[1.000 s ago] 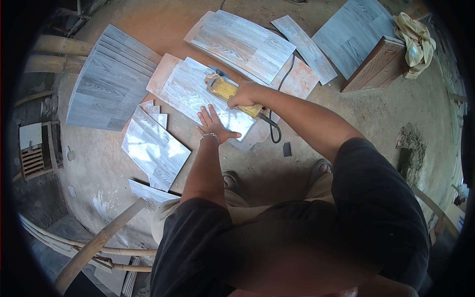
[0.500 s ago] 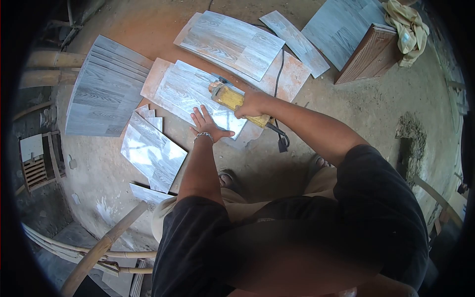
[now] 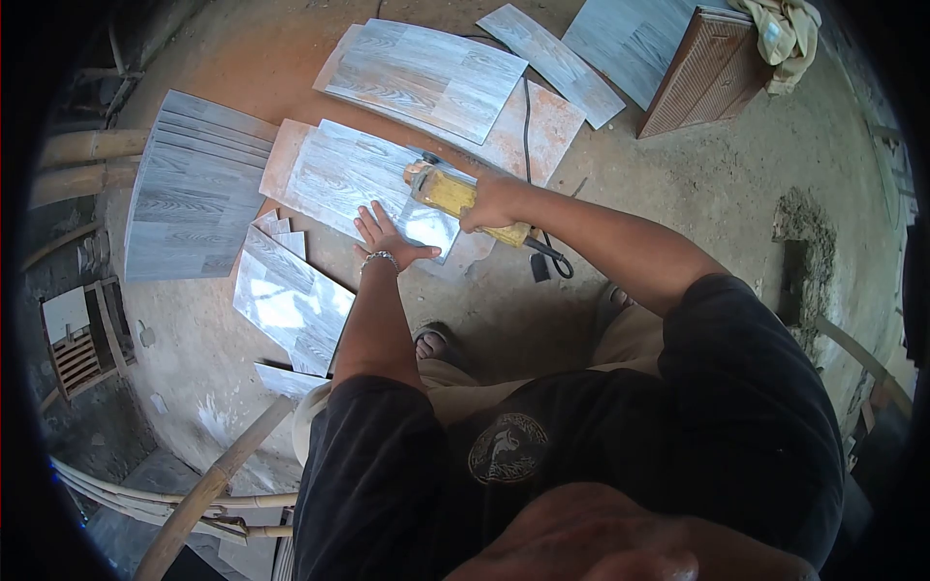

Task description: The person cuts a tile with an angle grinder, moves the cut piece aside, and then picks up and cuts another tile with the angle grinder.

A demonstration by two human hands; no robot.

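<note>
Head view: right hand [image 3: 492,201] wrapped round yellow angle grinder [image 3: 455,198], its front end over grey wood-grain tile [image 3: 344,174] on floor [image 3: 678,184]. Left hand [image 3: 385,238] flat, fingers spread, pressing tile's near edge. Cut tile pieces [image 3: 289,298] lie beside.

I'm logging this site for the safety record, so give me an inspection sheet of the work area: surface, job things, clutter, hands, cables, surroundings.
Surface: bare dusty ground, with orange dust near the tiles.
Job's things: yellow grinder over a grey wood-grain tile.
Clutter: stack of tiles on the left, a glossy tile with small offcuts beside it, more tiles at the top, a brown box with a cloth on it.
Hands: left hand flat on the tile, fingers spread; right hand gripping the grinder.
Cables: black cord running across the upper tiles.
Surroundings: bamboo poles, a wooden crate.
</note>
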